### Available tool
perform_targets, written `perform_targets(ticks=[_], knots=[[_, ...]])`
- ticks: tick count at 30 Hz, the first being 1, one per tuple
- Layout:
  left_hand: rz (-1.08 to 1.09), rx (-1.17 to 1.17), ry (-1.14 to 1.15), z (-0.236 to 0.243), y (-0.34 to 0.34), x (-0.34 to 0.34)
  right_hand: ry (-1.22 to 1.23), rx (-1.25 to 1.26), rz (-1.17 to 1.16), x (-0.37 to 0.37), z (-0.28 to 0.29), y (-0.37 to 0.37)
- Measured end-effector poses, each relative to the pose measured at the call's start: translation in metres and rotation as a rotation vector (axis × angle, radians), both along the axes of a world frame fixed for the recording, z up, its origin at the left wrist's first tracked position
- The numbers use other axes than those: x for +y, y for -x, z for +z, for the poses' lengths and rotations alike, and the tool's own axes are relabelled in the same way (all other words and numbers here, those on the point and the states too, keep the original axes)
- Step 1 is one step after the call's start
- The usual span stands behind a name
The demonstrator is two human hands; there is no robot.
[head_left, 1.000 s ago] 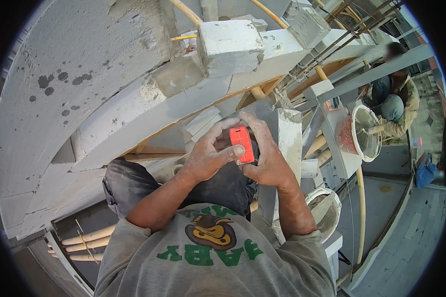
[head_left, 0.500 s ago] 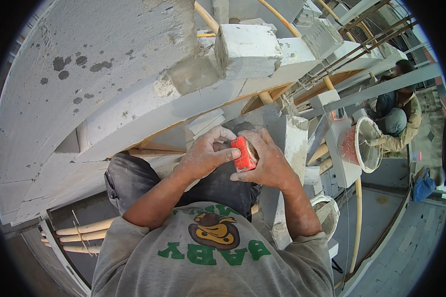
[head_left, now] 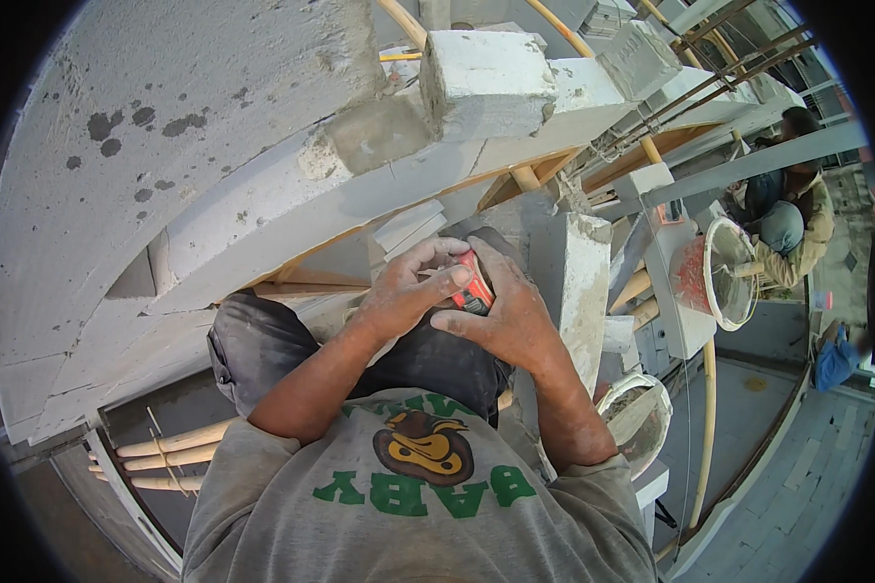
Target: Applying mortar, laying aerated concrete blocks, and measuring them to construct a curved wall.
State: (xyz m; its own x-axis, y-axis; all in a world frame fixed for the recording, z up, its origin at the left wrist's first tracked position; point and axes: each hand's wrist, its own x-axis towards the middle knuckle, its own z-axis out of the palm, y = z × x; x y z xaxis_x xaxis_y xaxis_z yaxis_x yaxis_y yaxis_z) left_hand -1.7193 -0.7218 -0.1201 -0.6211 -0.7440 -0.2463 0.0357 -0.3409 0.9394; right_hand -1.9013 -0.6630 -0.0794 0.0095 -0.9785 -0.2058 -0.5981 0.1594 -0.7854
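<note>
Wall edge (head_left: 379, 134) is topped by a block (head_left: 486, 85); a red case (head_left: 477, 290), partly covered, print illegible, is grasped by left hand (head_left: 401, 294) and right hand (head_left: 511, 309); the shirt (head_left: 418, 539) is green-lettered.

Single head-worn fisheye, facing down over wearer's shirt (head_left: 418, 530) to hands (head_left: 397, 299), close, near centre. Curved wall (head_left: 214, 87) spans upper left; red bucket (head_left: 691, 276) farther off, right. Edges bend toward rim; detail there perhaps too blurred to read.
</note>
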Motion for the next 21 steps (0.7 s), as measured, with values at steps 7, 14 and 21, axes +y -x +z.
perform_targets(ticks=[7,14,21], knots=[[-0.042,0.083,-0.312,0.006,0.0,-0.005,0.235,-0.054,0.108,0.006,-0.005,0.0],[-0.123,-0.149,0.136,0.01,0.003,-0.019,0.084,0.018,0.212,0.009,0.002,0.023],[0.16,-0.264,0.278,0.034,-0.002,-0.051,0.158,0.333,0.179,-0.008,0.03,0.11]])
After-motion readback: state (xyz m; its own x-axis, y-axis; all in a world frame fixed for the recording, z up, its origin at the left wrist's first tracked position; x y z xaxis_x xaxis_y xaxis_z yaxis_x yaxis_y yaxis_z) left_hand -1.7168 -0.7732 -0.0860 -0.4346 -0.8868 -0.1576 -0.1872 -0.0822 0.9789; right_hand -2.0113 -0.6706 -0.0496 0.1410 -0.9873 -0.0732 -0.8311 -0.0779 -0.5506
